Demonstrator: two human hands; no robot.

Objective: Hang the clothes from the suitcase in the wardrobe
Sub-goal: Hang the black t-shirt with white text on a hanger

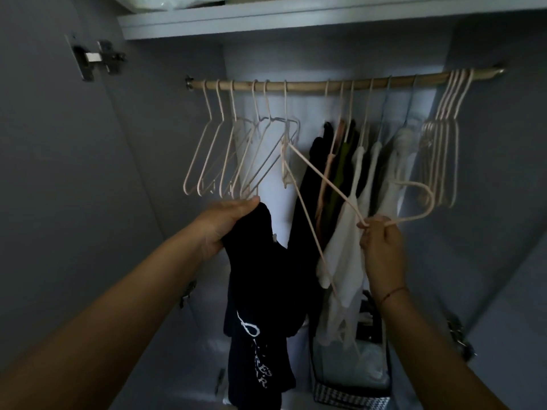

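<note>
Left grip clamped round black garment, just beneath empty hangers' lower edges. Right grip pinching loose hanger. Open rail stretch mid-span.

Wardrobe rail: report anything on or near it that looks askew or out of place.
One pale hanger is off the rail, lying sideways, pinched by the right hand. The left hand grips a black garment not yet hung.

White lettering on black garment, illegible
</note>
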